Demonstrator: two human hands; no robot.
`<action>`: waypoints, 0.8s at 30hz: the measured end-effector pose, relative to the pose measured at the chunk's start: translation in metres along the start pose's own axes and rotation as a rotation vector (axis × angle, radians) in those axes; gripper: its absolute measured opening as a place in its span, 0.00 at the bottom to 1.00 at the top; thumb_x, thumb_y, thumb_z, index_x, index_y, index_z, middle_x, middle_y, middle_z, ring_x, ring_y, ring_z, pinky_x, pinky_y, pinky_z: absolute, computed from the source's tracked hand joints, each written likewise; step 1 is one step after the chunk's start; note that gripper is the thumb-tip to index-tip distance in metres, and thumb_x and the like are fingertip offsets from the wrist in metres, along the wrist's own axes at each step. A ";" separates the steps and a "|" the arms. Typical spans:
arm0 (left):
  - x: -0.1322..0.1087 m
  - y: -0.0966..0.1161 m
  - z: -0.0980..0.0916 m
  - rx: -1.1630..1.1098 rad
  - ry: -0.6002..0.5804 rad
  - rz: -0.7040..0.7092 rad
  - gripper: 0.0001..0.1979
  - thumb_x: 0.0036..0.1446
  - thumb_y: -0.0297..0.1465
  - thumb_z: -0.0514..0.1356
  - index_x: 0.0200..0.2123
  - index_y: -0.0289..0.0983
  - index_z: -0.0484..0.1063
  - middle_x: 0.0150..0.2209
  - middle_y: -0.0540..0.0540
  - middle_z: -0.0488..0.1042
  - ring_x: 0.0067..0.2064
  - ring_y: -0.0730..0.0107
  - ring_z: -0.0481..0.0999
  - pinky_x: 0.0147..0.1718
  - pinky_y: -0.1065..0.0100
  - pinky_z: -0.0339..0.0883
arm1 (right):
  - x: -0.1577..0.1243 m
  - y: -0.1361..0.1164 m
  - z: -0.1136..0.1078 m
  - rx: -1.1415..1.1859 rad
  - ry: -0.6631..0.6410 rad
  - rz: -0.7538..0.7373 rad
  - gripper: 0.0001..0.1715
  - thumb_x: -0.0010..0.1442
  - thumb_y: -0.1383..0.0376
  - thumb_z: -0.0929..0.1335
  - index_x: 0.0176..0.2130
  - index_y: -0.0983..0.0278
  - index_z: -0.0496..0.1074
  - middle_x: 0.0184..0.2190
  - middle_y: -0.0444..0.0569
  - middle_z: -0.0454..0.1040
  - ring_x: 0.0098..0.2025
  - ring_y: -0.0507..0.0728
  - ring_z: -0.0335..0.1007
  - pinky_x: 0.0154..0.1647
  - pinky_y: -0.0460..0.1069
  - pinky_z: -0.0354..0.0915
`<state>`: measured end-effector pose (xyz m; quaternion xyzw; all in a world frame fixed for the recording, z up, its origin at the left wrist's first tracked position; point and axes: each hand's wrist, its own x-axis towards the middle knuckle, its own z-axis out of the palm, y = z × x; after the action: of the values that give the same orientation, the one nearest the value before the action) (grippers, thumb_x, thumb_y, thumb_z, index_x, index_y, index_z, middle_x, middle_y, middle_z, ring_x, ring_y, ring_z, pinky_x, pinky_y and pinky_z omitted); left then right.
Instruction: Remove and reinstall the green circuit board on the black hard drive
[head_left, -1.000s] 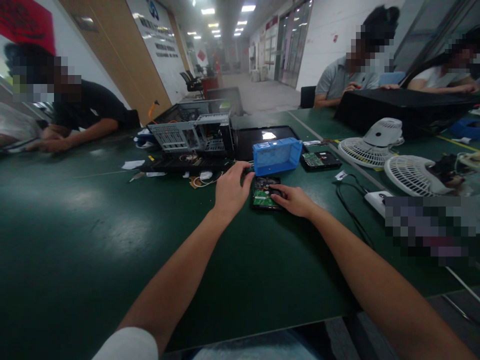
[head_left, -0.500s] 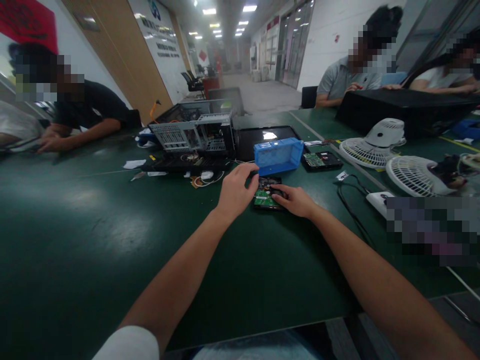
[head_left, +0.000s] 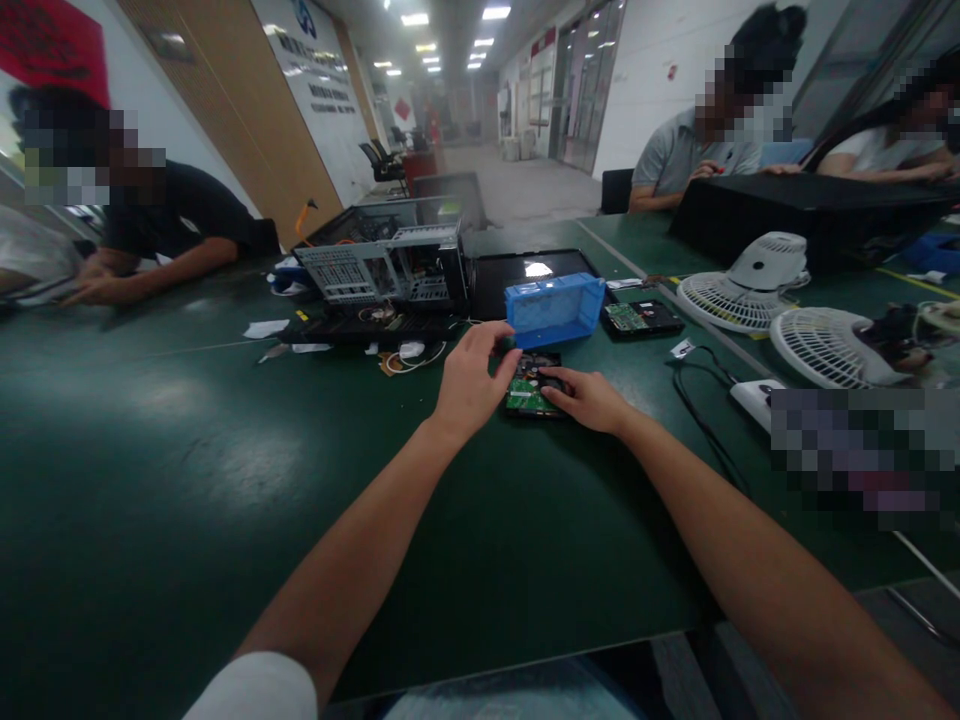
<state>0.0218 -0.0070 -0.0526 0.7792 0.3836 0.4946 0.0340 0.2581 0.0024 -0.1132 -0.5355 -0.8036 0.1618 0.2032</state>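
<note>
A hard drive (head_left: 523, 397) with a green circuit board lies flat on the table, circuit side up. My right hand (head_left: 589, 397) rests on its right side, fingers and thumb pressed against it. At the drive's upper left is my left hand (head_left: 471, 378), its fingers curled towards the thumb around a small dark thing (head_left: 505, 344) whose kind I cannot make out. Just beyond both hands, a blue plastic bin (head_left: 555, 310) stands tipped on its side. Another hard drive (head_left: 643, 318) lies to the right of the bin.
An opened computer case (head_left: 382, 270) and a black panel (head_left: 487, 270) stand behind my hands. White fan parts (head_left: 825, 345), a power strip (head_left: 754, 398) and black cables (head_left: 697, 410) lie to the right. Co-workers sit at both sides; a large black box (head_left: 802, 215) is at far right.
My left thumb and fingers have parted slightly around the dark thing. My right hand stays on the hard drive, and the view has shifted a little.
</note>
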 end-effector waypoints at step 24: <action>-0.003 0.002 0.001 -0.031 -0.035 0.027 0.10 0.65 0.27 0.59 0.49 0.40 0.68 0.55 0.43 0.77 0.54 0.62 0.78 0.53 0.58 0.75 | -0.001 -0.001 -0.002 -0.006 -0.004 0.016 0.31 0.69 0.50 0.63 0.65 0.58 0.68 0.32 0.48 0.78 0.33 0.56 0.72 0.38 0.49 0.64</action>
<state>0.0236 -0.0096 -0.0544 0.7922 0.3645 0.4873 0.0458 0.2581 0.0015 -0.1113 -0.5422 -0.8001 0.1621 0.1989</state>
